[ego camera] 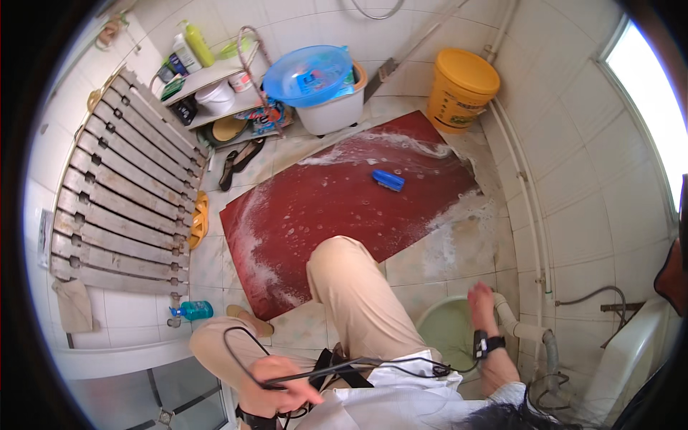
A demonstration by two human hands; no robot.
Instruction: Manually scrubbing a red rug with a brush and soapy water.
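Observation:
A dark red mat lies on the tiled floor, wet and streaked with white suds. On it rests a blue scrubbing brush, bristles down, touched by neither hand. My left hand is at the bottom, near my left knee, with black cables running across it; whether its fingers grip them is unclear. At the lower right, my right hand is over the rim of a pale green basin that seems to hold water. The fingers look blurred and bunched, and I cannot tell whether they hold anything.
A yellow lidded bucket, a white tub under a blue basin, and a shelf with bottles stand at the back. Black shoes, orange slippers and a slatted rack are at the left. Pipes line the right wall.

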